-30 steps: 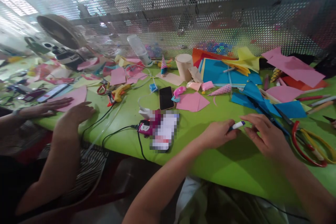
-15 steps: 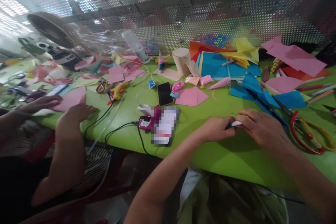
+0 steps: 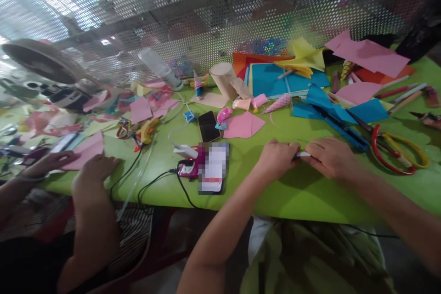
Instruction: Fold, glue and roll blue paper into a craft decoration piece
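Note:
Over the green table [image 3: 262, 200], my left hand [image 3: 277, 160] and my right hand [image 3: 327, 156] meet around a slim white-and-dark stick-like thing [image 3: 303, 154]. Both are closed, gripping its two ends; fingers hide most of it, so its kind is unclear. Just beyond my right hand lie folded blue paper [image 3: 319, 98] and a blue-handled tool [image 3: 344, 133]. Scissors [image 3: 396, 151] with red and yellow handles rest to its right. Pink paper [image 3: 244, 125] lies beyond my left hand.
Left of my arm are a phone with a lit screen [image 3: 215, 167], a purple power bank [image 3: 189, 168] with cables, and a dark phone [image 3: 208, 126]. A yellow glue gun [image 3: 149, 131] lies farther left. Another person's hands [image 3: 94, 167] touch pink paper. Perforated metal [image 3: 193, 23] rises behind.
The whole view has shifted, so the table's things appear farther left and tilted. My hands stay closed on the slim thing, with the fingers drawn more tightly around it.

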Action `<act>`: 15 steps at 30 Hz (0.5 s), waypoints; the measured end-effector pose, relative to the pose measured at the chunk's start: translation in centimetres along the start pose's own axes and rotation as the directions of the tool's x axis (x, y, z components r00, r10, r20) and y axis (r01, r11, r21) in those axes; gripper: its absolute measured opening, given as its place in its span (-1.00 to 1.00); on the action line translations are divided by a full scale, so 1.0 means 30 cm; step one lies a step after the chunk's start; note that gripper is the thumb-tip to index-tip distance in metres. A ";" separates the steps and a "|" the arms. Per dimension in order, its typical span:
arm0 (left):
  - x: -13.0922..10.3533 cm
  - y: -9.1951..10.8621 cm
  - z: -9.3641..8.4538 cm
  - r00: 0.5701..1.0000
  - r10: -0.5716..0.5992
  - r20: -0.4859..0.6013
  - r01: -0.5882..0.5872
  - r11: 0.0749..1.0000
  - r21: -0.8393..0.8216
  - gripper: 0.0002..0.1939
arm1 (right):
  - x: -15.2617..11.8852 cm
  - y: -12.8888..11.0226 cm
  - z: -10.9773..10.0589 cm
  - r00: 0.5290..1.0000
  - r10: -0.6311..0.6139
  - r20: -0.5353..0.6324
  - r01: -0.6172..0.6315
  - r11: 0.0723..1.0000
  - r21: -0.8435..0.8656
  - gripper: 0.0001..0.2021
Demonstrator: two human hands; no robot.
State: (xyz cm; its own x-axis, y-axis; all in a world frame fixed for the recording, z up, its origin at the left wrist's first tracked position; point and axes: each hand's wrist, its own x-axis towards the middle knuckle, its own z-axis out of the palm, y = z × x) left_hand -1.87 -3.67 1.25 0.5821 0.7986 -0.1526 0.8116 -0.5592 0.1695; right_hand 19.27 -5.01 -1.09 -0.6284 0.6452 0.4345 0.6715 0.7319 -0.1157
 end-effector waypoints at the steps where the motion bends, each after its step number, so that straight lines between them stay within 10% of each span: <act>1: 0.001 0.003 0.003 1.000 0.004 -0.008 -0.004 1.000 0.001 -0.79 | -0.001 -0.004 0.000 0.999 0.041 0.011 -0.042 0.998 0.044 -0.56; 15: 0.006 0.011 0.010 1.000 -0.004 -0.009 0.004 1.000 -0.002 -0.76 | 0.025 -0.048 -0.033 0.886 0.453 0.103 -0.456 0.809 0.371 -0.44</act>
State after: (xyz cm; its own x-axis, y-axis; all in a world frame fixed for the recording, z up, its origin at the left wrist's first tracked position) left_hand -1.49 -3.79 0.98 0.5787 0.8027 -0.1441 0.8135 -0.5558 0.1711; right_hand 18.22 -5.80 0.28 -0.2933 0.9254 0.2402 0.6840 0.3786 -0.6235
